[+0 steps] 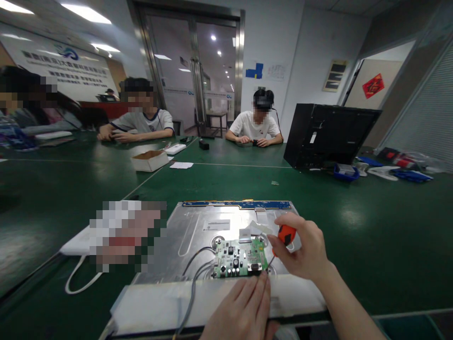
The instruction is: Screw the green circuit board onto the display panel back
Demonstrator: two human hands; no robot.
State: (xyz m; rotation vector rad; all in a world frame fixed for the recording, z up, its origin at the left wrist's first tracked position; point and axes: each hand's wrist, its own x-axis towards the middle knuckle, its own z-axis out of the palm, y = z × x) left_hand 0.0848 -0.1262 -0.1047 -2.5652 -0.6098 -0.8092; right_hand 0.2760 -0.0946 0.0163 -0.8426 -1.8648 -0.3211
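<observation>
My right hand (306,248) is closed round the orange and black handle of a screwdriver (286,234). The screwdriver tilts, its shaft running down to the lower right corner of a green circuit board (240,257). My left hand (244,302) lies over the near edge of the panel, fingers stretched out side by side, fingertips by that same corner. The board sits on the silvery back of a display panel (191,231), with grey and black cables (194,288) leaving its left side. A flat ribbon cable (245,235) meets its top edge. The screwdriver's tip is hard to make out.
A white device with a cable (78,241) lies left of the panel. Further back are an open box (150,161), a black monitor housing (329,137) and a blue tray (346,174). Two people (255,125) (141,118) sit across the green table (226,182), others at far left.
</observation>
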